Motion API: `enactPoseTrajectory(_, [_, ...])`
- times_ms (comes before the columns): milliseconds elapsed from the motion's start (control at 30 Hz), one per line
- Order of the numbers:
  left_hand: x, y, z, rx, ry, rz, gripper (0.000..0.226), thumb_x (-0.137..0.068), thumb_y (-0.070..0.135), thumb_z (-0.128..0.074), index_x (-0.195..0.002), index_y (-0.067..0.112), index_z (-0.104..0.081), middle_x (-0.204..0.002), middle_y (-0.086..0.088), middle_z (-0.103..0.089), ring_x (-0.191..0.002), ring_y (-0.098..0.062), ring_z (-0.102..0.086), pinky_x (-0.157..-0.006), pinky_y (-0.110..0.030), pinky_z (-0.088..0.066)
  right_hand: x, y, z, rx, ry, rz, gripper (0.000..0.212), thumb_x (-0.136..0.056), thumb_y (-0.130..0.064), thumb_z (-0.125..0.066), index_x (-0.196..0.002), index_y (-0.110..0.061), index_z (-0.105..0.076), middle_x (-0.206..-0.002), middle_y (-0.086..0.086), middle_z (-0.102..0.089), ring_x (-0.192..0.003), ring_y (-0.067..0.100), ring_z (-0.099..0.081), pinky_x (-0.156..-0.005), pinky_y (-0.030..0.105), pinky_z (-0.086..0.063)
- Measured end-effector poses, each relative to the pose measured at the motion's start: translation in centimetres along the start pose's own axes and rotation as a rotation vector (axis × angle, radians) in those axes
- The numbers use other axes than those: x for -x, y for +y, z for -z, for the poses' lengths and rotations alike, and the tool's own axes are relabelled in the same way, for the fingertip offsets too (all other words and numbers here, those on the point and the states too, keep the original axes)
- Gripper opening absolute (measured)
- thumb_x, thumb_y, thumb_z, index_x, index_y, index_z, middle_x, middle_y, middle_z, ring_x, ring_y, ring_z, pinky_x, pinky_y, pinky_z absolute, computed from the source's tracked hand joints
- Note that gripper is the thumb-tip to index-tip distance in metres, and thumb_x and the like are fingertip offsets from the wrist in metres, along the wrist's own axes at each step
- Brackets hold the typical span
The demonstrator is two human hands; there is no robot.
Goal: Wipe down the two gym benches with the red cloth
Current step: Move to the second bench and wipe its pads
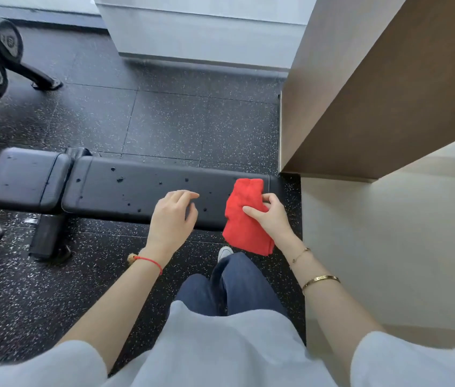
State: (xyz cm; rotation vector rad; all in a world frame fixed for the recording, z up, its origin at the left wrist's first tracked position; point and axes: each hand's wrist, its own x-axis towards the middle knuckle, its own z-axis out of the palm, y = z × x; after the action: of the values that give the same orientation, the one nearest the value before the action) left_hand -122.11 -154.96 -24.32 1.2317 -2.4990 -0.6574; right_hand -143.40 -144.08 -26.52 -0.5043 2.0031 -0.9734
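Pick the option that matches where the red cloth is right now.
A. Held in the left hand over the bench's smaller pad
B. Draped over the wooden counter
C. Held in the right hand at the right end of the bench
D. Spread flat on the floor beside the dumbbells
C: the right hand pinches the red cloth, which lies over the right end of the bench and hangs off its near edge, while the left hand holds nothing.

Both bare forearms reach forward and down. The left hand (172,216) hangs palm down, fingers loosely curled, holding nothing. The right hand (269,217) pinches red cloth (244,219) between thumb and curled fingers.
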Motion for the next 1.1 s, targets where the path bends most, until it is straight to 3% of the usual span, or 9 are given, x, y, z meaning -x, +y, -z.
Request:
enactPoseTrajectory(200, [-3.5,-5.4,-9.7,-0.004,-0.074,-0.013,0.024,-0.092,0.006,-0.059,-0.114,0.009,-0.067,-0.112,-0.004,-0.069,-0.111,-0.026,-0.061,-0.094,-0.040,-0.047,-9.0,5.6,-3.7,0.110,0.003,0.024,0.043,-0.075,-0.031,-0.081,-0.105,-0.023,-0.051,-0.103,-0.006,-0.067,-0.095,0.012,-0.062,-0.080,0.026,-0.044])
enactPoseTrajectory(367, [-4.8,-10.9,-17.7,-0.013,-0.050,-0.059,0.024,-0.090,0.004,-0.060,-0.113,0.008,-0.068,-0.111,-0.004,-0.070,-0.109,-0.027,-0.063,-0.091,-0.042,-0.049,-15.2,12.1,-7.7,0.078,-0.016,0.058,0.046,-0.076,-0.029,-0.081,-0.109,-0.022,-0.051,-0.111,-0.002,-0.068,-0.102,0.014,-0.064,-0.092,0.037,-0.050])
enactPoseTrajectory(533, [-5.7,-16.0,-24.6,-0.021,0.048,-0.116,0.026,-0.089,0.006,-0.061,-0.114,0.010,-0.067,-0.114,-0.002,-0.068,-0.111,-0.026,-0.061,-0.095,-0.042,-0.048,-19.4,17.5,-10.2,0.117,0.003,0.181,0.049,-0.074,-0.027,-0.082,-0.110,-0.022,-0.050,-0.106,-0.009,-0.065,-0.100,0.011,-0.063,-0.089,0.030,-0.048])
enactPoseTrajectory(633, [-6.1,-18.3,-27.8,-0.017,0.134,-0.168,0.026,-0.089,0.006,-0.061,-0.114,0.012,-0.066,-0.114,-0.001,-0.067,-0.111,-0.025,-0.061,-0.096,-0.040,-0.047,-20.9,19.9,-10.5,0.239,0.120,0.381,0.054,-0.074,-0.018,-0.081,-0.116,-0.016,-0.047,-0.116,-0.004,-0.058,-0.111,0.016,-0.056,-0.094,0.023,-0.039])
enactPoseTrajectory(800, [-6.4,-20.5,-31.2,-0.024,0.228,-0.245,0.025,-0.092,0.009,-0.058,-0.115,0.012,-0.066,-0.116,-0.001,-0.067,-0.114,-0.024,-0.060,-0.098,-0.040,-0.046,-21.6,22.3,-10.5,0.734,0.482,0.629,0.069,-0.076,-0.035,-0.074,-0.135,-0.015,-0.045,-0.139,0.007,-0.042,-0.125,0.028,-0.039,-0.106,0.040,-0.032])
enactPoseTrajectory(867, [-6.5,-20.9,-31.9,-0.028,0.249,-0.266,0.025,-0.092,0.010,-0.058,-0.116,0.012,-0.066,-0.117,-0.001,-0.067,-0.115,-0.024,-0.059,-0.100,-0.040,-0.045,-21.5,22.9,-11.0,0.842,0.535,0.759,0.064,-0.081,-0.039,-0.066,-0.139,-0.019,-0.045,-0.149,0.006,-0.035,-0.137,0.030,-0.031,-0.113,0.045,-0.026])
enactPoseTrajectory(933, [-6.4,-21.3,-32.1,-0.028,0.266,-0.281,0.025,-0.092,0.010,-0.059,-0.115,0.011,-0.067,-0.117,-0.002,-0.067,-0.115,-0.026,-0.059,-0.101,-0.042,-0.045,-21.3,23.3,-11.9,0.905,0.457,0.852,0.058,-0.088,-0.044,-0.054,-0.142,-0.024,-0.044,-0.157,0.001,-0.028,-0.145,0.031,-0.021,-0.118,0.052,-0.017])
enactPoseTrajectory(1033, [-6.2,-21.9,-32.2,-0.036,0.287,-0.289,0.023,-0.093,0.010,-0.059,-0.114,0.010,-0.067,-0.117,-0.003,-0.068,-0.116,-0.027,-0.059,-0.101,-0.044,-0.045,-21.3,24.0,-13.1,1.009,0.258,0.737,0.058,-0.095,-0.053,-0.041,-0.150,-0.038,-0.031,-0.162,-0.008,-0.015,-0.150,0.028,-0.005,-0.120,0.052,-0.005])
enactPoseTrajectory(1100, [-6.0,-22.4,-32.0,-0.048,0.292,-0.295,0.023,-0.093,0.011,-0.059,-0.115,0.010,-0.067,-0.117,-0.003,-0.068,-0.117,-0.027,-0.059,-0.101,-0.044,-0.045,-21.4,24.5,-13.5,1.063,0.245,0.678,0.059,-0.095,-0.055,-0.040,-0.150,-0.043,-0.025,-0.163,-0.009,-0.008,-0.150,0.029,-0.005,-0.121,0.049,-0.005])
